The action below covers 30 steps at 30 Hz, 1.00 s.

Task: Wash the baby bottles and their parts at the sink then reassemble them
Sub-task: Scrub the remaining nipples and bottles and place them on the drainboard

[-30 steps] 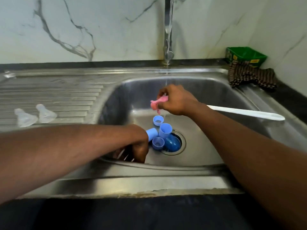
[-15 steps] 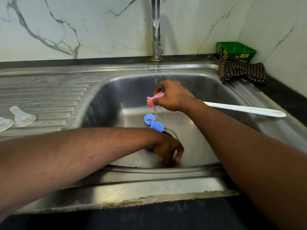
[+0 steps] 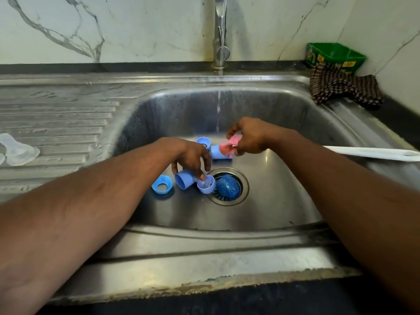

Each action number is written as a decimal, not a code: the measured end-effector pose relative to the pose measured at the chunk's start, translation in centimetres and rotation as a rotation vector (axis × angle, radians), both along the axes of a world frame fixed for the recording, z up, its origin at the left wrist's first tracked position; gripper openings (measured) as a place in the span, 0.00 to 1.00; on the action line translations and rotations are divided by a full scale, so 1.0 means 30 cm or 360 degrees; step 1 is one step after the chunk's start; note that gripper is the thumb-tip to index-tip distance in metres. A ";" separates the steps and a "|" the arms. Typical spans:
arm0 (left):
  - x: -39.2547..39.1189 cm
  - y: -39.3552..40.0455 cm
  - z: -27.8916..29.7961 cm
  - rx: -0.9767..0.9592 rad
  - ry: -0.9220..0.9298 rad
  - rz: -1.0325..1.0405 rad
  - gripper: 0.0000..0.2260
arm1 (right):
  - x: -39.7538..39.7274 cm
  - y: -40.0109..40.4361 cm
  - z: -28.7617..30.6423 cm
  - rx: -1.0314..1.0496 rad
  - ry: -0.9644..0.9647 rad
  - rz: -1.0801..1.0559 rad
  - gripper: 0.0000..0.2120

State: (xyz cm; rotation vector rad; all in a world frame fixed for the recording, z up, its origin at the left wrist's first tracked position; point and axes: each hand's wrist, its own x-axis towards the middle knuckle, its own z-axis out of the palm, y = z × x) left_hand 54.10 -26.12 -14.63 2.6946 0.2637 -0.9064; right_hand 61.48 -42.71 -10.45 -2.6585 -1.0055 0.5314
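Left hand (image 3: pixel 193 159) moved from drain (image 3: pixel 228 186) front to pinch a cap (image 3: pixel 205 184) beside it, right hand (image 3: pixel 247 138) pinches pink cloth (image 3: pixel 229 145); washing approx. half done, reassembly left.

You are looking at a brightly, evenly lit scene, with soft light falling from above and leaving pale glare on the steel sink (image 3: pixel 284 196) floor and along its front rim. The forearms are casting only faint shadows into the basin. The wide lens is bending the counter edge and the drainboard (image 3: pixel 56 123) ridges outward at the borders. The left hand (image 3: pixel 191 160) is showing slight motion blur at the fingertips, and the clear teats at the left edge are looking soft
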 end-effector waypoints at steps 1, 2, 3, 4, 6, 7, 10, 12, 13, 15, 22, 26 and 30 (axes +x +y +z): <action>0.002 0.009 -0.005 -0.0012 -0.0027 0.0006 0.11 | 0.001 0.001 -0.002 0.0011 -0.0005 -0.0002 0.26; 0.002 0.012 -0.006 -0.0011 -0.0051 0.0003 0.10 | 0.002 0.002 -0.004 0.0015 -0.0009 0.0003 0.26; 0.003 0.008 -0.007 -0.0003 -0.0068 -0.0006 0.09 | 0.002 0.003 -0.006 0.0017 -0.0001 0.0005 0.26; 0.003 0.002 -0.007 0.0002 -0.0075 -0.0021 0.09 | 0.003 0.004 -0.008 0.0018 0.0018 0.0000 0.26; 0.007 -0.015 -0.007 -0.0008 -0.0073 -0.0058 0.11 | 0.003 0.003 -0.010 0.0014 0.0051 -0.0011 0.25; 0.007 -0.024 -0.005 -0.0006 -0.0069 -0.0092 0.13 | 0.003 0.002 -0.010 0.0011 0.0056 -0.0013 0.25; 0.003 -0.051 0.001 0.0096 -0.0051 -0.0241 0.16 | -0.001 0.001 -0.009 0.0033 0.0062 -0.0017 0.24; 0.005 -0.070 0.003 0.0124 -0.0065 -0.0317 0.14 | -0.001 -0.001 -0.006 0.0052 0.0058 -0.0020 0.24; 0.007 -0.079 0.004 0.0105 -0.0083 -0.0338 0.13 | -0.002 -0.002 -0.005 0.0060 0.0059 -0.0020 0.24; 0.012 -0.095 0.007 0.0069 -0.0136 -0.0364 0.12 | -0.004 -0.002 -0.003 0.0076 0.0060 -0.0022 0.24; 0.019 -0.122 -0.004 0.0171 -0.0234 -0.0447 0.10 | -0.013 -0.005 -0.001 0.0128 0.0047 -0.0047 0.22; 0.021 -0.099 0.030 -0.0172 -0.0589 -0.0024 0.14 | -0.019 -0.007 0.026 0.0318 -0.0129 -0.0229 0.16; 0.024 -0.120 0.112 -0.1035 -0.0907 0.0718 0.07 | -0.038 -0.014 0.067 0.0518 -0.0415 -0.0445 0.17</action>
